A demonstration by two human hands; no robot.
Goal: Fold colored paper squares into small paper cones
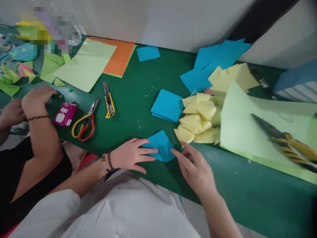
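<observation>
A square of blue paper (162,145), turned cornerwise with crease lines showing, lies on the green table in front of me. My left hand (132,153) rests flat with spread fingers, its fingertips over the paper's left side. At the paper's right corner is my right hand (194,165), its forefinger tip touching or very near the edge; its fingers are loosely bent and apart, with nothing seen between them. Just beyond lies a stack of blue squares (167,105). To its right is a pile of folded pale yellow paper pieces (199,119).
Scissors (85,124), a yellow box cutter (109,102) and a purple box (65,114) lie left. A co-worker's hands (37,99) are at far left. Large pliers (284,138) rest on light green sheets (237,122) at right. More blue sheets (210,62) lie against the wall.
</observation>
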